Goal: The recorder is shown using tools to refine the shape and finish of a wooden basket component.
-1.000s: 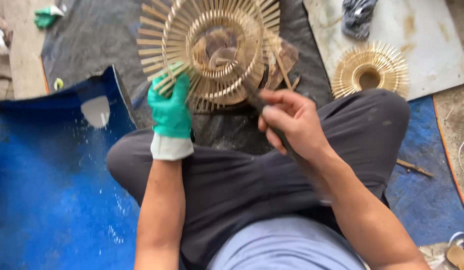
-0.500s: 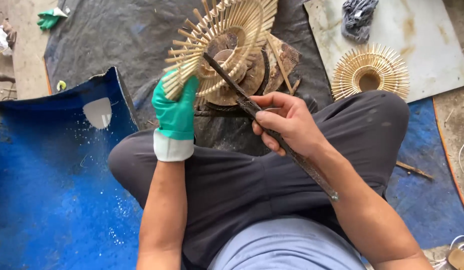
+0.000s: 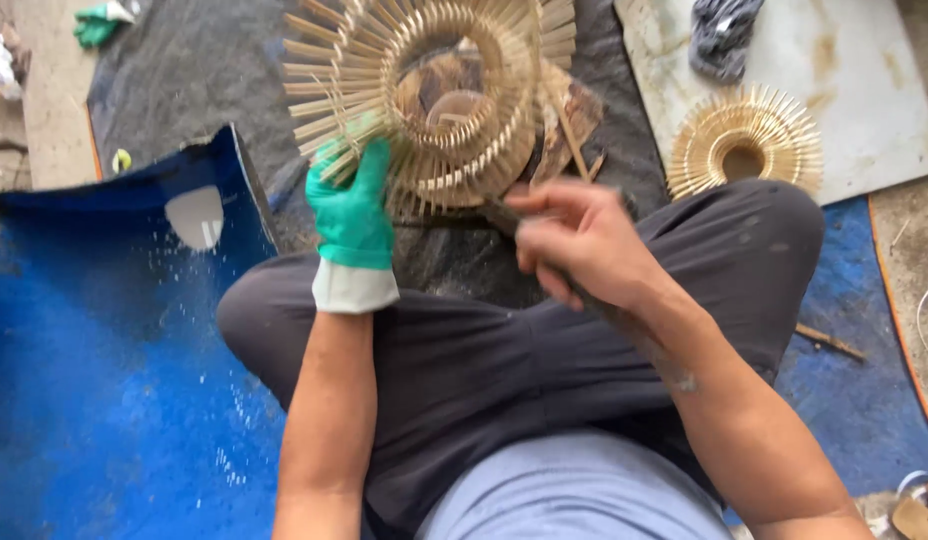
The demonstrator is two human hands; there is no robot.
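Observation:
My left hand point(image 3: 352, 205), in a green glove with a white cuff, grips the lower left rim of a round bamboo-strip frame point(image 3: 439, 95) with many spokes sticking out. The frame is held tilted above a dark mat, over a wooden block point(image 3: 574, 110). My bare right hand point(image 3: 574, 245) is closed around the handle of a long dark knife point(image 3: 634, 330); it is blurred, just below the frame's lower right edge. The blade runs back along my forearm. I sit cross-legged in dark trousers.
A blue plastic sheet point(image 3: 104, 350) with pale shavings lies at the left. A second, smaller bamboo-spoke ring point(image 3: 744, 150) lies at the right on the edge of a white board point(image 3: 864, 100). A green glove point(image 3: 94, 25) lies at the far left top; a dark cloth point(image 3: 724, 35) sits on the board.
My left hand has turned the bamboo frame, which now faces me more fully. My right hand with the knife has moved back in, close under the frame.

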